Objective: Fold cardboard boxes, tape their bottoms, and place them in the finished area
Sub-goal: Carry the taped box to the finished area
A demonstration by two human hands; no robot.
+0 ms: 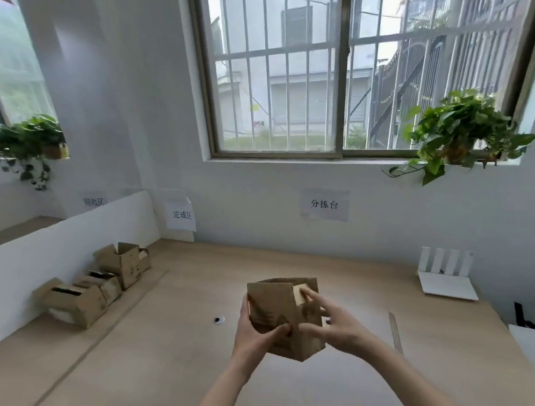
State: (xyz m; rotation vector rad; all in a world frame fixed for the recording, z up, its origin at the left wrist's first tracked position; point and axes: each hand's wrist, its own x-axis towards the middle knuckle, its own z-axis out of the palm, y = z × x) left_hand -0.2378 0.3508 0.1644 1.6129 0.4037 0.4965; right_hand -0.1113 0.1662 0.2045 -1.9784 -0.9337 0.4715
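Observation:
A small brown cardboard box point(279, 310) is held up above the wooden table point(164, 371), opened into a tube with one corner pointing down. My left hand point(257, 328) grips its left side, thumb across the near face. My right hand point(330, 323) holds its right side, with the fingers reaching up onto a flap at the top right. Several folded boxes point(75, 301) lie in a row at the far left of the table, along the white partition. A paper label point(181, 214) is stuck on the wall above that corner.
A small white disc with a dark centre point(218, 319) lies on the table left of my hands. A white router point(445, 273) stands at the right, with a ruler-like strip point(394, 330) in front of it. Potted plants sit on both window sills.

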